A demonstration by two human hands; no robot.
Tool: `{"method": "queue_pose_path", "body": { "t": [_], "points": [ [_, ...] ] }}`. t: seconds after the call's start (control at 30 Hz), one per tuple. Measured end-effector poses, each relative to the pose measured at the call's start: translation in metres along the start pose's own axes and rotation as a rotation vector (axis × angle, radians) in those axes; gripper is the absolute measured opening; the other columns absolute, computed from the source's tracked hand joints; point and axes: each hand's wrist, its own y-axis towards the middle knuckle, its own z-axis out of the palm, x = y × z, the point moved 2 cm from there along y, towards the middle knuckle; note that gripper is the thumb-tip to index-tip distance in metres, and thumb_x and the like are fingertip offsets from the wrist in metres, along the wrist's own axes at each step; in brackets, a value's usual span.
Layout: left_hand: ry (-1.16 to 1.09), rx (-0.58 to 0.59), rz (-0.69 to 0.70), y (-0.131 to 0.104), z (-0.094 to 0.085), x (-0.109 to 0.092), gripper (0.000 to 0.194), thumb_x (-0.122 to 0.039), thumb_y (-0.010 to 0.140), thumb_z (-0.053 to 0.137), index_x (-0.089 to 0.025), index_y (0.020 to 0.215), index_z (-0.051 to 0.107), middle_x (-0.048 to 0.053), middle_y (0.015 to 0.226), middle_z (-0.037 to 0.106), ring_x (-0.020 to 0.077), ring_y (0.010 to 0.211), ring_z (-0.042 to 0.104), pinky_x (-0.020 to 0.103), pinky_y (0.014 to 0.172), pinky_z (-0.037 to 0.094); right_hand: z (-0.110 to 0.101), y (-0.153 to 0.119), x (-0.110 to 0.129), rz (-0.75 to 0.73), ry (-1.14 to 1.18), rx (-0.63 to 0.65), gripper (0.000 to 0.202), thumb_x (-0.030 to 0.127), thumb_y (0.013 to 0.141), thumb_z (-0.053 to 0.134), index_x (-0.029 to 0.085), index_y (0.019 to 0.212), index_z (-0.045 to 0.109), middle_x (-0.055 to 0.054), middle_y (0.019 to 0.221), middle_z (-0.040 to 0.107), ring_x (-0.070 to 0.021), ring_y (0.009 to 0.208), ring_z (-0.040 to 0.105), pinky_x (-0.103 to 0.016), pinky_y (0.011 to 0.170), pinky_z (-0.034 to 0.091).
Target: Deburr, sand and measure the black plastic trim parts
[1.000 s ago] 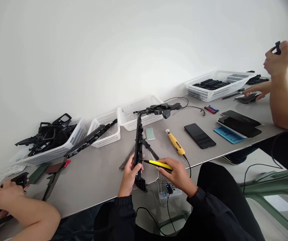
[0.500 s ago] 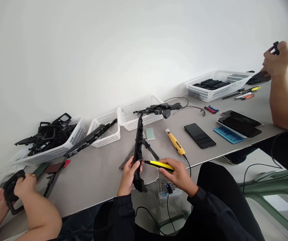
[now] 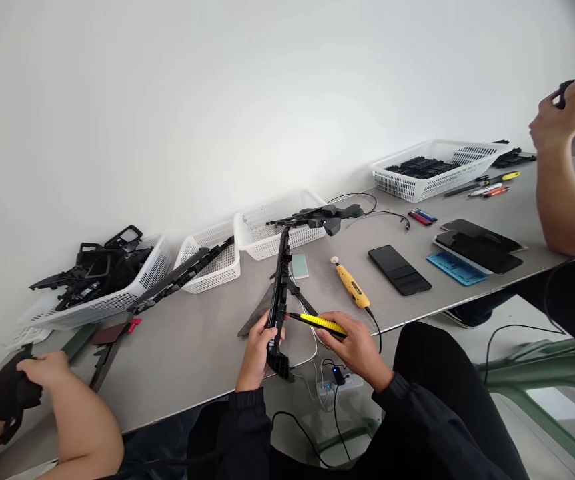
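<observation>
My left hand [image 3: 256,353] is closed around the lower part of a long black plastic trim piece [image 3: 280,287], which stands steeply over the table's front edge. In my right hand [image 3: 357,350] is a tool with a yellow-and-black ribbed handle [image 3: 321,324], perhaps a deburring or craft knife. Its thin dark tip reaches the side of the trim piece, just above my left fingers; whether it touches I cannot tell. Behind the trim piece lie a dark strip [image 3: 303,298] and a grey cloth-like triangle [image 3: 259,313]. A pale green block [image 3: 299,266] sits just beyond.
White baskets [image 3: 247,250] with black parts line the wall. Right of me lie a yellow rotary tool [image 3: 351,285] with a cord, a black phone [image 3: 399,269] and a blue packet [image 3: 457,268]. Co-workers' hands [image 3: 47,373] hold black parts on both sides. A power strip [image 3: 350,383] is below.
The trim piece has turned and its top has shifted slightly right. The tool tip sits slightly higher. The left co-worker's part has been turned over; the right co-worker's hands and part have risen.
</observation>
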Motion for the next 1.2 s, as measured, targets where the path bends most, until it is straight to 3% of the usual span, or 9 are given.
{"method": "queue_pose_path", "body": {
  "t": [0.17,0.33,0.4,0.57,0.73,0.9,1.07,1.2],
  "points": [
    [0.063,0.091,0.042,-0.003,0.001,-0.005,0.061,-0.028,0.089,0.060,-0.017,0.149,0.065,0.003,0.087,0.066,0.0178,0.079,0.053,0.029,0.076,0.044,-0.001,0.000,0.002,-0.030,0.000,0.031,0.020,0.039,0.103,0.065,0.025,0.113,0.073,-0.008,0.108,0.080,-0.0271,0.097,0.075,-0.036,0.083,0.057],
    [0.098,0.028,-0.018,-0.003,0.002,-0.002,0.072,-0.042,0.091,0.074,-0.022,0.158,0.056,0.007,0.111,0.074,0.0212,0.090,0.062,0.032,0.082,0.051,-0.003,-0.001,0.003,-0.077,-0.040,0.109,0.023,0.042,0.104,0.065,0.025,0.116,0.074,-0.007,0.101,0.079,-0.0264,0.090,0.074,-0.035,0.077,0.055],
    [0.077,0.026,-0.017,-0.002,0.002,-0.001,0.074,-0.045,0.090,0.077,-0.023,0.158,0.056,0.009,0.121,0.075,0.0238,0.097,0.065,0.033,0.082,0.054,-0.002,-0.001,0.003,-0.083,-0.067,0.112,0.023,0.043,0.104,0.065,0.025,0.116,0.074,-0.007,0.100,0.079,-0.0266,0.089,0.073,-0.035,0.075,0.055],
    [0.047,0.054,0.011,-0.001,0.003,-0.001,0.072,-0.044,0.091,0.079,-0.020,0.156,0.058,0.010,0.113,0.077,0.0266,0.103,0.068,0.033,0.081,0.057,0.000,0.000,0.002,-0.052,-0.090,0.014,0.021,0.040,0.105,0.063,0.025,0.115,0.072,-0.009,0.105,0.080,-0.0277,0.092,0.075,-0.036,0.077,0.056],
    [0.009,0.055,0.015,-0.001,0.005,-0.001,0.070,-0.043,0.089,0.082,-0.023,0.152,0.061,0.011,0.130,0.074,0.0269,0.105,0.070,0.033,0.078,0.059,0.001,-0.001,0.002,-0.093,-0.093,0.084,0.019,0.039,0.103,0.066,0.025,0.114,0.073,-0.007,0.100,0.079,-0.0268,0.090,0.074,-0.035,0.076,0.055],
    [-0.024,0.046,0.018,0.000,0.005,0.002,0.071,-0.044,0.087,0.084,-0.025,0.152,0.060,0.012,0.137,0.070,0.0291,0.109,0.071,0.034,0.078,0.061,0.002,-0.001,-0.001,-0.060,-0.096,-0.014,0.017,0.036,0.103,0.065,0.025,0.114,0.072,-0.007,0.105,0.080,-0.0267,0.094,0.075,-0.034,0.080,0.056],
    [-0.060,0.050,0.000,0.001,0.003,0.005,0.070,-0.041,0.086,0.087,-0.027,0.148,0.059,0.011,0.138,0.069,0.0270,0.106,0.073,0.035,0.081,0.061,0.001,-0.002,0.002,-0.109,-0.115,0.054,0.016,0.037,0.103,0.067,0.025,0.112,0.072,-0.005,0.095,0.077,-0.0253,0.085,0.073,-0.033,0.072,0.053],
    [-0.059,0.049,0.001,0.002,0.003,0.007,0.069,-0.042,0.086,0.087,-0.026,0.146,0.058,0.012,0.135,0.070,0.0286,0.107,0.073,0.035,0.080,0.061,0.002,-0.003,0.000,-0.066,-0.115,-0.006,0.016,0.037,0.103,0.066,0.024,0.112,0.071,-0.007,0.100,0.079,-0.0259,0.089,0.075,-0.034,0.076,0.055]
  ]
}}
